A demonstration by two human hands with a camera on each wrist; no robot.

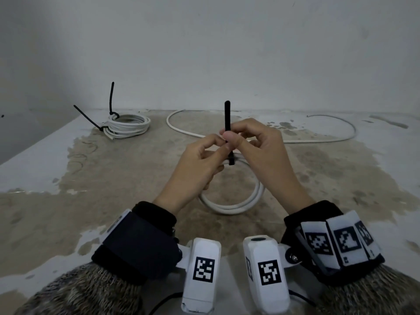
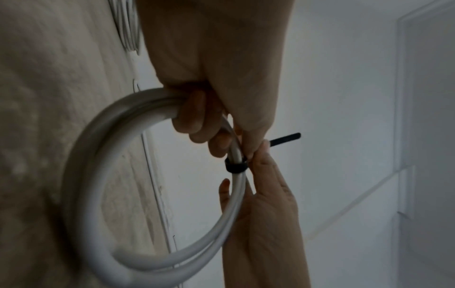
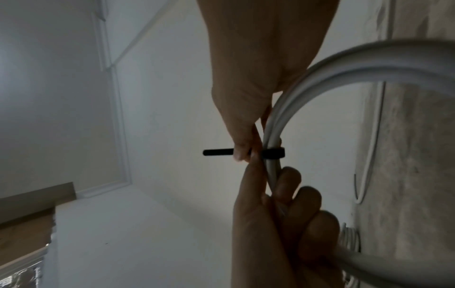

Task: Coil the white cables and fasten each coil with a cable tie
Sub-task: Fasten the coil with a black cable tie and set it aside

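A small coil of white cable [image 1: 236,206] hangs over the middle of the table, held up by both hands. My left hand [image 1: 218,151] grips the coil's top, its fingers [image 2: 194,117] curled round the strands. A black cable tie [image 1: 227,117] is looped round the coil [image 2: 83,175] as a band [image 2: 235,165] just beside that grip. Its tail stands straight up. My right hand [image 1: 234,133] pinches the tail [image 3: 219,152] between thumb and forefinger, close to the band [image 3: 273,153]. The tie's head is hidden.
A finished white coil [image 1: 127,123] with two black ties sticking up lies at the back left. A loose white cable [image 1: 318,138] snakes across the back of the worn table [image 1: 113,201], close to the wall [image 1: 204,53].
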